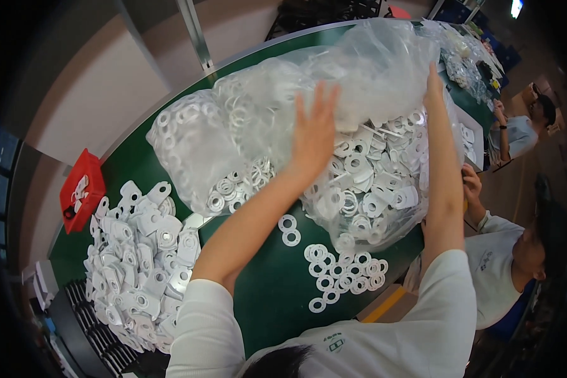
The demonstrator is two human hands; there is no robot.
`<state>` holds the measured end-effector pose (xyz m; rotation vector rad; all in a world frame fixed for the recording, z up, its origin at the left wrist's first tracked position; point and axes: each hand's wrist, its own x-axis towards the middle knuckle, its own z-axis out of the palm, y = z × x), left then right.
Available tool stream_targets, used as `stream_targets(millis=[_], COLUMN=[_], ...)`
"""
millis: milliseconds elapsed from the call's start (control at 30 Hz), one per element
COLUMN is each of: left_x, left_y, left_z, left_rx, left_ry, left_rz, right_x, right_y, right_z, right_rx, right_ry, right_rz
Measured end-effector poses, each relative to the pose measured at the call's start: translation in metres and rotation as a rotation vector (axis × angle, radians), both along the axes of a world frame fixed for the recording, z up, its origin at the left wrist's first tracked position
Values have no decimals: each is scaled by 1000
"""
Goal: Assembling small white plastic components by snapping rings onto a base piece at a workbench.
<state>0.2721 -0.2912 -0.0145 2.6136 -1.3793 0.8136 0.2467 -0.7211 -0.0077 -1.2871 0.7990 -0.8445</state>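
Observation:
My left hand point(315, 129) is open, its fingers spread over the clear plastic bags and slightly smeared by motion. At the right side of a large clear bag point(384, 69), my right hand point(433, 91) is seen edge-on, fingers stretched up along the plastic. That bag's mouth lies open towards me, showing many white ring-ended parts point(375, 173) heaped inside. Left of it rests another clear bag point(195, 135) filled with white rings, some of which show at its lower opening. Loose flat white rings point(338, 271) lie on the green tabletop point(264, 315) between my arms.
A tall pile of white tabbed parts point(138, 258) stands at the left, near a red bin point(85, 189) and a black slatted tray point(97, 327). Two co-workers sit at the right, the nearer one's hand point(471, 184) by the table edge. More clear plastic point(463, 60) lies at the far right.

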Motion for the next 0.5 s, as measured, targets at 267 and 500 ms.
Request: stream_targets(millis=[267,500], left_x=[117,64], left_y=[-1,44], left_z=[-42,-66], left_rx=[-437,-363], left_ry=[864,989], left_rz=[393,133], right_x=[100,100], right_y=[-81,83], right_z=[-15,-57], right_rx=[1523,2660], right_ry=[-632,-3778], right_rz=[1387,-633])
